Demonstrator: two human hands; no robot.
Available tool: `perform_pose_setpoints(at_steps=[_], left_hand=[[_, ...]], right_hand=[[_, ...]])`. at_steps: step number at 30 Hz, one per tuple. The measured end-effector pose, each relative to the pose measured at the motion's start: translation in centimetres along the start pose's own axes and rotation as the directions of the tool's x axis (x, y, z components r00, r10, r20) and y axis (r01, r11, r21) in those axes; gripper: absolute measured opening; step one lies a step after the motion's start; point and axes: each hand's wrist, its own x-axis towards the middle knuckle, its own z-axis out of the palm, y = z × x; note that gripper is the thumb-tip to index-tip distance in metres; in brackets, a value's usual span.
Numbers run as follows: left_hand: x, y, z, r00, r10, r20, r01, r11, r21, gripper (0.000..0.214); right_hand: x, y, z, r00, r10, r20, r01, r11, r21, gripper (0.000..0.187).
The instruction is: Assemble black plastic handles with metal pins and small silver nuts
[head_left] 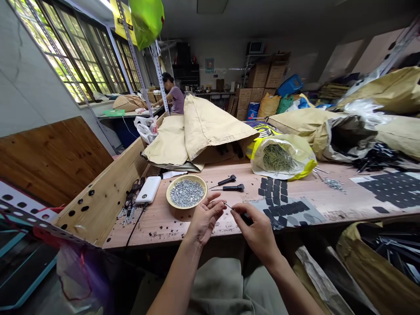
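Observation:
My right hand (257, 229) pinches a thin metal rod (229, 206) between thumb and fingers, above the table's front edge. At the rod's other end, the thumb and fingertips of my left hand (206, 215) are closed together. Whatever they hold is too small to make out. Just behind my left hand stands a yellow bowl (168, 197) full of small silvery metal nuts (187, 192). Two black-handled tools with thin shafts lie beyond my hands, the nearer tool (233, 188) beside the farther tool (228, 179).
Black pads (274, 192) lie to the right, partly on a grey sheet (313, 210). Behind them an open bag (300, 153) holds thin rods. A white power bank (149, 189), glasses (134, 190) and loose screws (130, 214) are at left. A person (177, 98) sits farther back.

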Motion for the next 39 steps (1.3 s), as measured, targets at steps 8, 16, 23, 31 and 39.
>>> perform_pose_setpoints(at_steps=[8, 16, 23, 31, 39], left_hand=[[-0.5, 0.0, 0.5, 0.968, 0.241, 0.070, -0.250, 0.904, 0.347, 0.060], [-0.6, 0.2, 0.7, 0.958, 0.260, 0.123, -0.287, 0.844, 0.452, 0.067], [-0.8, 0.5, 0.8, 0.943, 0.285, 0.171, -0.331, 0.776, 0.536, 0.063], [-0.6, 0.1, 0.6, 0.946, 0.273, 0.177, -0.326, 0.794, 0.513, 0.067], [-0.7, -0.1, 1.1, 0.950, 0.252, 0.183, -0.311, 0.807, 0.501, 0.069]], right_hand=[[-0.9, 0.0, -0.8, 0.986, -0.164, -0.024, 0.151, 0.950, -0.274, 0.014], [-0.7, -0.3, -1.9, 0.982, -0.177, 0.066, 0.188, 0.883, -0.429, 0.023], [-0.7, -0.1, -2.1, 0.979, -0.196, 0.059, 0.204, 0.899, -0.388, 0.017], [-1.0, 0.4, -1.7, 0.997, -0.024, 0.069, 0.040, 0.969, -0.242, 0.019], [-1.3, 0.5, -1.8, 0.995, 0.066, 0.073, -0.053, 0.985, -0.164, 0.022]])
